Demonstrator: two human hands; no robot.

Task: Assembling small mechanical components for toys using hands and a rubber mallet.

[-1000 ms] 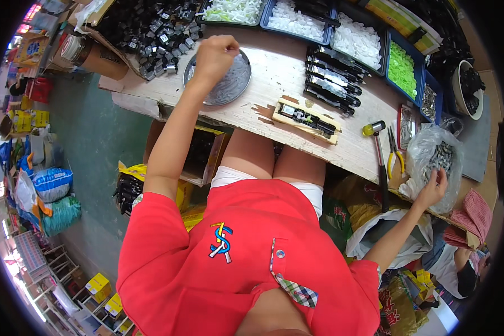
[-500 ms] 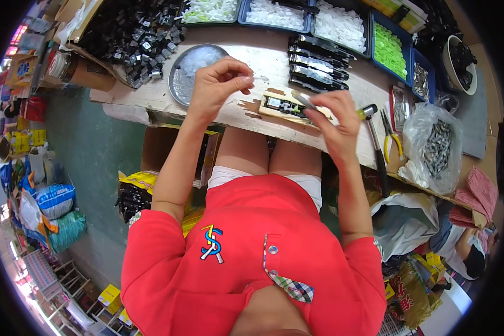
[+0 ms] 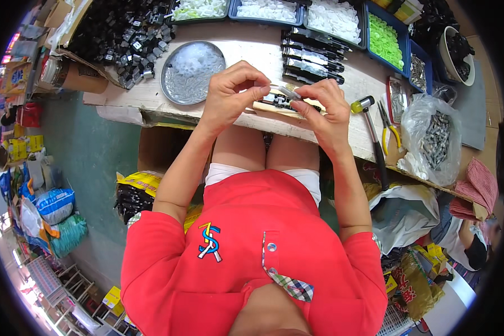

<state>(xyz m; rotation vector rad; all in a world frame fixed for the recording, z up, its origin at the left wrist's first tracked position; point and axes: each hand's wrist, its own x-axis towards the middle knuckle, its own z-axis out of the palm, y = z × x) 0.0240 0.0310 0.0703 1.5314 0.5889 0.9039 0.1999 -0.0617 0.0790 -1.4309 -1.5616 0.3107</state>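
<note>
Small grey metal piece (image 3: 288,91), one, pinched between the fingertips of both hands just above the wooden jig (image 3: 274,105) at the front edge of the one workbench (image 3: 151,95). Around it, largest first: four blue trays (image 3: 335,19) of white and green parts, one round metal dish (image 3: 191,73), one clear bag of metal parts (image 3: 434,140), one hammer (image 3: 369,126), one pair of pliers (image 3: 389,127). Left hand (image 3: 232,95) and right hand (image 3: 325,115) raised before the chest, elbows bent, thumbs and forefingers pressed onto the piece, other fingers curled.
</note>
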